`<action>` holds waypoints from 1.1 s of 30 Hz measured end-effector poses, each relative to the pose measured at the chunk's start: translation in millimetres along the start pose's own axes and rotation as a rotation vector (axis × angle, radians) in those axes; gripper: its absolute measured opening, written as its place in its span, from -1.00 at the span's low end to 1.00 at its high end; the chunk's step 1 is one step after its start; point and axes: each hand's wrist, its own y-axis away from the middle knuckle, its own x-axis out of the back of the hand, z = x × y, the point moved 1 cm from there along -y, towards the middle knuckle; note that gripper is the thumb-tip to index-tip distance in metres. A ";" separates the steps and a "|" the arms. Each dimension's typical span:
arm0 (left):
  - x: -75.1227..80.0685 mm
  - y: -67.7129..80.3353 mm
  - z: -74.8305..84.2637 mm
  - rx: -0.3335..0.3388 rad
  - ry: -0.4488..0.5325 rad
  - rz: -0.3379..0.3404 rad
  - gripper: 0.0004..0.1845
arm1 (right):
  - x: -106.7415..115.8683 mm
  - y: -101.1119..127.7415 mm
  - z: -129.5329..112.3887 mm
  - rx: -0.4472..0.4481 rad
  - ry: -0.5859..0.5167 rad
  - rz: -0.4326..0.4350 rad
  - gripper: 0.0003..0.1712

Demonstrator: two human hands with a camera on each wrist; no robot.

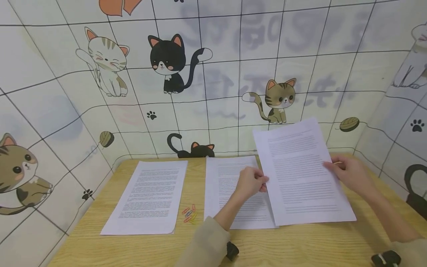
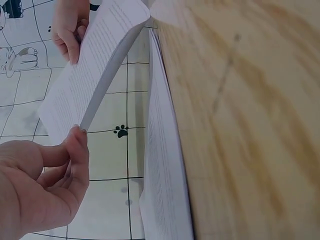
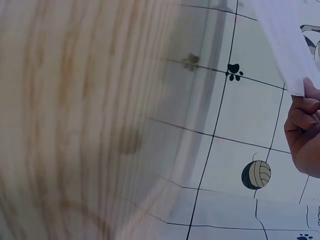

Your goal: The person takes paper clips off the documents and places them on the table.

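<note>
Both hands hold up printed paper [image 1: 301, 178], tilted above the right part of the table; whether it is one sheet or several, I cannot tell. My left hand [image 1: 248, 182] pinches its left edge between thumb and fingers, as the left wrist view also shows at close range with the hand [image 2: 47, 182]. On the opposite edge, my right hand [image 1: 351, 174] grips with the thumb on the printed face. Beneath my left forearm lies a middle stack of printed paper [image 1: 230, 167], partly covered by the hand and the raised paper.
Another printed stack [image 1: 146, 193] lies at the left of the wooden table [image 1: 133, 250]. Between the two stacks sit several coloured paper clips [image 1: 189, 214]. A cat-patterned cloth wall [image 1: 223, 129] rises behind the table's back edge.
</note>
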 end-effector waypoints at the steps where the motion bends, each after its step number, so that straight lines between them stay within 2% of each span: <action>1: -0.8 -0.5 -0.2 0.006 -0.002 -0.008 -0.87 | 0.2 -1.0 2.1 0.000 -0.001 -0.009 -0.58; 9: -12.0 -5.6 -0.5 0.051 -0.065 -0.047 -0.90 | 2.8 -4.9 21.9 -0.059 0.003 -0.111 -0.56; 16: -24.2 -10.8 -4.1 0.078 -0.131 -0.028 -0.87 | 2.3 -3.5 35.3 -0.073 0.020 -0.177 -0.65; 20: -29.7 -13.3 -6.3 0.120 -0.172 -0.017 -0.90 | 0.7 -3.6 43.7 -0.066 0.035 -0.202 -0.70; 26: -36.9 -18.0 -3.7 0.176 -0.260 -0.013 -0.90 | -0.9 -1.9 52.8 -0.083 0.032 -0.231 -0.64; 33: -44.9 -21.7 -1.9 0.218 -0.309 -0.033 -0.86 | -2.8 -2.6 58.5 -0.149 0.032 -0.256 -0.55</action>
